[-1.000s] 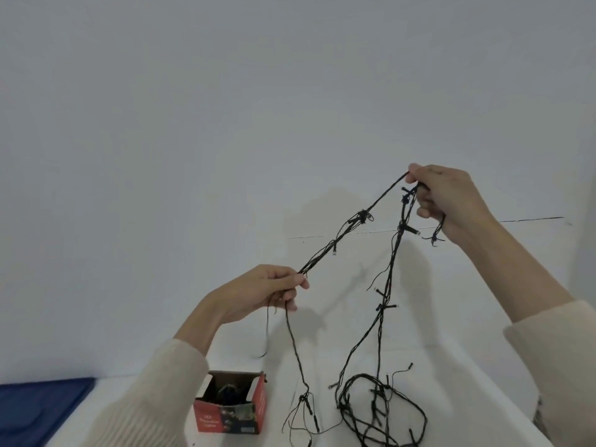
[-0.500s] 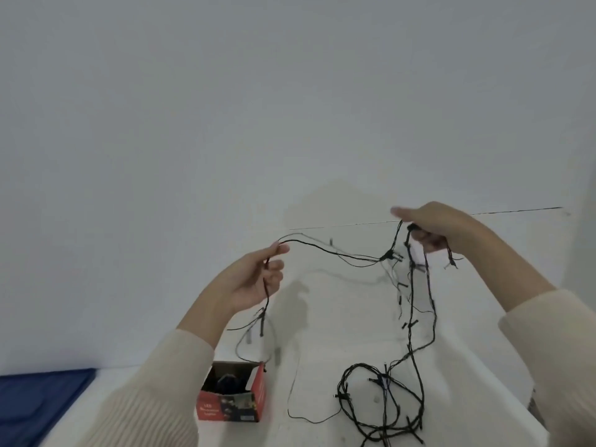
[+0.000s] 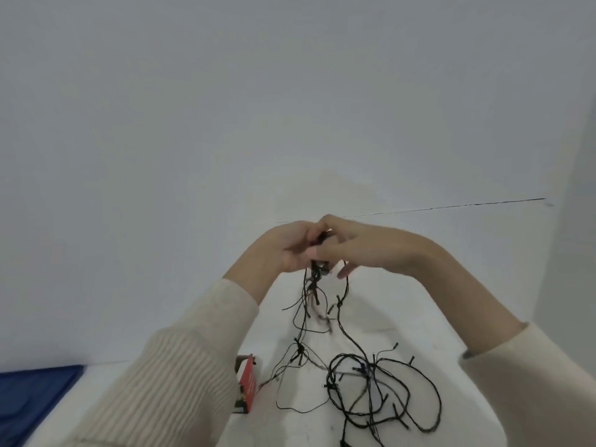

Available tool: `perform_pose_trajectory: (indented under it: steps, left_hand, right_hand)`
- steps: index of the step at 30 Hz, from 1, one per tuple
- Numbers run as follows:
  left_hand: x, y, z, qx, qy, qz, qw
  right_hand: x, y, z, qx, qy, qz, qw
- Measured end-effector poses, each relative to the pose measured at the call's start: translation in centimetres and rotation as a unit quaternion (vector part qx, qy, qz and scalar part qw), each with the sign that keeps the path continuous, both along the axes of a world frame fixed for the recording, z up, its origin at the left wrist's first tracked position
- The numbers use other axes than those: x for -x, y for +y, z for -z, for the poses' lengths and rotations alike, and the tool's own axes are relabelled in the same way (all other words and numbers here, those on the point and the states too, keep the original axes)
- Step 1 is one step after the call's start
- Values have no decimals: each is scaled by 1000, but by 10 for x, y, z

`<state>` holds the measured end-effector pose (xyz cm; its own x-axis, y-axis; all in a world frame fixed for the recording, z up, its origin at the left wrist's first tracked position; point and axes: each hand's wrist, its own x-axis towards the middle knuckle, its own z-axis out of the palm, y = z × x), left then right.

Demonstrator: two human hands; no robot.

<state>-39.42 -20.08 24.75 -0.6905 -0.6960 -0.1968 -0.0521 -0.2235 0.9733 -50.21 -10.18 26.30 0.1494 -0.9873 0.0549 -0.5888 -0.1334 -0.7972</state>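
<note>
A blue mat (image 3: 32,398) lies at the far left. Right of it, a red box (image 3: 247,383) stands on the white counter (image 3: 419,317), partly hidden by the left sleeve. The left hand (image 3: 287,250) and right hand (image 3: 364,250) meet above the counter, each grip closed on a small bunch of the black string lights (image 3: 364,371). Only a few loops seem gathered there. Most of the strand hangs down and lies tangled on the near counter, so the bundling looks barely begun.

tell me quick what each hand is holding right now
Left hand: fingers curled on the black light string.
Right hand: pinches the same string where the hands meet.
</note>
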Motion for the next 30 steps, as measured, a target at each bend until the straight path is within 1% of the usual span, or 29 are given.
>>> perform_pose_trajectory:
  steps: [1, 3, 4, 5, 7, 8, 9, 11, 12, 14, 15, 17, 19, 21, 23, 25, 27, 28, 29, 30]
  left_hand:
    - [-3, -1, -5, 21, -15, -14, 1000]
    - [-8, -3, -16, 64, -67, -31, 995]
    - [-9, -1, -22, 91, -105, -23, 990]
    - [-8, 3, -29, 117, -139, -9, 983]
    - [-3, 12, -42, 158, -170, 19, 973]
    - [0, 16, -49, 169, -164, 27, 972]
    - [2, 20, -57, 174, -146, 29, 973]
    - [-2, 21, -70, 179, -90, 12, 980]
    - [-7, 20, -75, 180, -65, -5, 981]
    - [-23, 14, -76, 185, -40, -42, 981]
    - [-31, 10, -72, 184, -33, -62, 980]
    - [-49, -1, -61, 163, 2, -111, 980]
    - [-68, -14, -53, 125, 80, -168, 975]
    - [-88, -27, -50, 101, 141, -218, 960]
    - [-105, -37, -49, 100, 167, -260, 946]
    - [-119, -43, -51, 97, 201, -292, 930]
    - [-135, -46, -56, 102, 222, -320, 915]
    - [-143, -47, -59, 113, 213, -334, 911]
    - [-150, -48, -60, 129, 187, -346, 910]
    - [-154, -48, -59, 145, 147, -355, 912]
  right_hand:
    - [6, 3, 2, 36, -33, 24, 999]
    - [25, -2, 15, 116, -108, 112, 981]
    - [33, -7, 23, 132, -98, 141, 976]
    - [36, -13, 34, 126, -70, 137, 980]
    - [29, -31, 64, 85, -44, 93, 991]
    - [21, -40, 81, 71, -60, 86, 992]
    - [15, -49, 98, 65, -101, 97, 988]
    - [8, -63, 133, 57, -205, 146, 966]
    - [8, -67, 148, 44, -237, 177, 954]
    - [17, -70, 165, 5, -250, 214, 944]
    - [23, -68, 166, -18, -252, 206, 946]
    - [34, -63, 161, -72, -269, 141, 950]
    - [43, -59, 158, -122, -284, 70, 948]
    - [50, -58, 158, -147, -256, 33, 955]
    - [58, -59, 157, -167, -184, 17, 969]
    - [71, -59, 157, -194, -88, 26, 977]
    - [85, -59, 154, -205, -6, 66, 976]
    - [92, -60, 148, -191, 20, 99, 976]
    - [98, -62, 136, -162, 27, 137, 977]
    - [102, -63, 118, -119, 15, 169, 978]
